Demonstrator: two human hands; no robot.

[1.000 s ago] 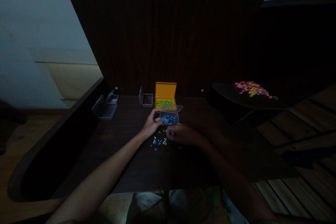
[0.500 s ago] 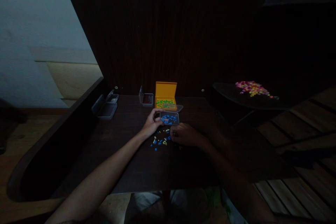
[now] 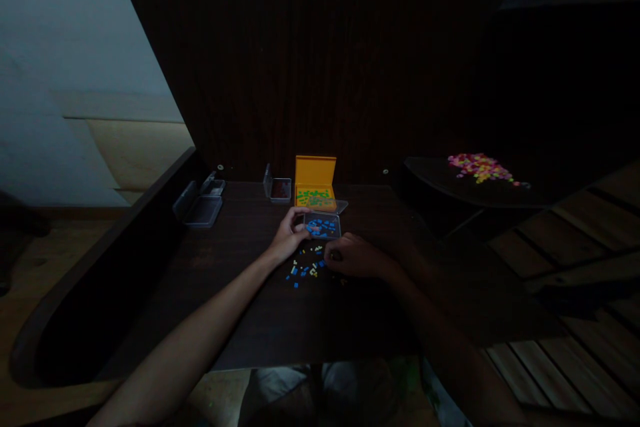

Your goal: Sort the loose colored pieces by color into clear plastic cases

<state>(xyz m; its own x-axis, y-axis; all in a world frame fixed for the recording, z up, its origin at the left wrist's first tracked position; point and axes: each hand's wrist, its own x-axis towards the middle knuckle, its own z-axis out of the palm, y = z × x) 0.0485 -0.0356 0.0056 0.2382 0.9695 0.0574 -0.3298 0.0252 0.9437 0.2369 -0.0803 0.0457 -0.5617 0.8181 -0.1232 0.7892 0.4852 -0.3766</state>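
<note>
My left hand (image 3: 291, 233) grips the left side of a small clear plastic box (image 3: 336, 235), its thumb over the near rim. Several blue pieces (image 3: 327, 224) lie inside the box, and its clear lid (image 3: 341, 206) leans open at the back. Just right of the box's near corner, my right hand (image 3: 353, 256) is closed with the fingertips curled down near the tabletop; whatever they pinch is hidden. Small blue and pale yellow pieces (image 3: 305, 271) are scattered on the dark table between my hands.
Behind the box stands an open yellow case (image 3: 315, 169) with green pieces. An open clear box (image 3: 281, 191) with dark reddish contents is left of it. More clear boxes (image 3: 203, 211) sit at the far left. A multicoloured heap (image 3: 480, 167) lies on a side shelf (image 3: 430, 177).
Both hands and the clear box stay almost where they were. The whole view has shifted very slightly.
</note>
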